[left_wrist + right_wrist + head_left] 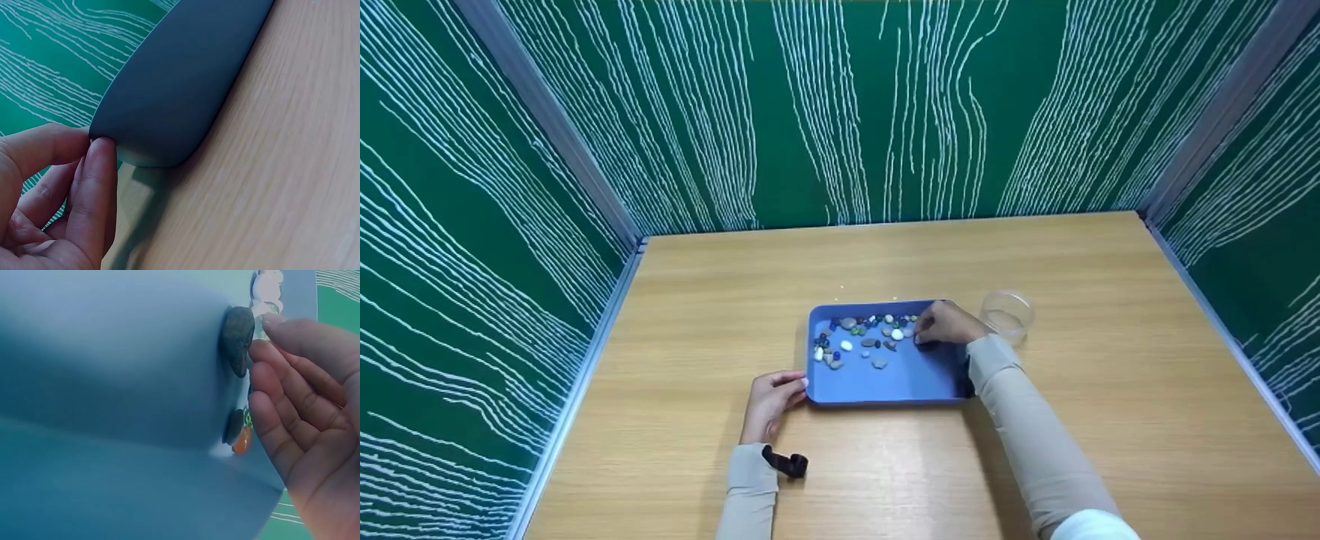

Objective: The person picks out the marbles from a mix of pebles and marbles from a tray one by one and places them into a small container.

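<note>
A blue tray (915,384) lies on the table, with several pebbles and glass beads scattered mostly over its left and far parts. My left hand (774,401) is at the tray's near left side. In the left wrist view, the thumb and finger of the left hand (67,191) pinch the tray's corner (169,95). My right hand (949,324) reaches down into the tray's far right part. In the right wrist view, the right hand (309,410) has bent fingers beside a dark stone (239,334) and an orange bead (242,440); whether the fingertips hold anything is unclear.
A clear round plastic container (1009,311) stands just right of the tray, behind the right wrist. Green panels with white wavy lines (825,112) enclose the wooden table (697,300) at the back and sides. A black strap (787,463) hangs at the left cuff.
</note>
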Demonstrator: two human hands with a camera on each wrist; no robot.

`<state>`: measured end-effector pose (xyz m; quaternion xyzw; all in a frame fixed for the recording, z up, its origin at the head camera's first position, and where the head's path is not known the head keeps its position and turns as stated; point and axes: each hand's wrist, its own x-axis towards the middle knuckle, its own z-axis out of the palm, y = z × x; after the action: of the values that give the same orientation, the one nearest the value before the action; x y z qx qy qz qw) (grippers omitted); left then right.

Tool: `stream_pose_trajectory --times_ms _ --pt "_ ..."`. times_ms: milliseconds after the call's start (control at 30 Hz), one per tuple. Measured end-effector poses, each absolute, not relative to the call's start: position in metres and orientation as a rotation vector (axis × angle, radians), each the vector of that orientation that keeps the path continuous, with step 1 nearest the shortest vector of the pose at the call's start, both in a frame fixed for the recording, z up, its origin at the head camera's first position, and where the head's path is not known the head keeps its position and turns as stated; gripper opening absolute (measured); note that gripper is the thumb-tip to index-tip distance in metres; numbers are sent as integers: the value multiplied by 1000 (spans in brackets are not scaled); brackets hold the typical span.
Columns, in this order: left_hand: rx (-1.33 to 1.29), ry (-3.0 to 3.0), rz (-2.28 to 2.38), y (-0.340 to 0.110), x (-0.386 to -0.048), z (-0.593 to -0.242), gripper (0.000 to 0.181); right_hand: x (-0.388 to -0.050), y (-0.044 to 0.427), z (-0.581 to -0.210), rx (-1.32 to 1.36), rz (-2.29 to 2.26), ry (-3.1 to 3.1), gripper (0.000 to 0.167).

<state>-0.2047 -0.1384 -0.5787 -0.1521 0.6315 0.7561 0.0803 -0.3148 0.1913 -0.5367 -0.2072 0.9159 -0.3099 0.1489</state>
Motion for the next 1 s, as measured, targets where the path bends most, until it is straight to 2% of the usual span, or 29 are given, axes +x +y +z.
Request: stream_pose_trajectory --times_ms 333,533,1000 --pt "-452 1873 2268 -138 -203 -574 30 -313 194 -531 -390 -945 2581 13" --pt "-441 1882 2266 -139 -206 -580 31 -315 200 -530 -429 -948 2604 13" --pt "-466 1880 2256 -138 -205 -578 30 -310 214 -521 -302 -994 2568 20"
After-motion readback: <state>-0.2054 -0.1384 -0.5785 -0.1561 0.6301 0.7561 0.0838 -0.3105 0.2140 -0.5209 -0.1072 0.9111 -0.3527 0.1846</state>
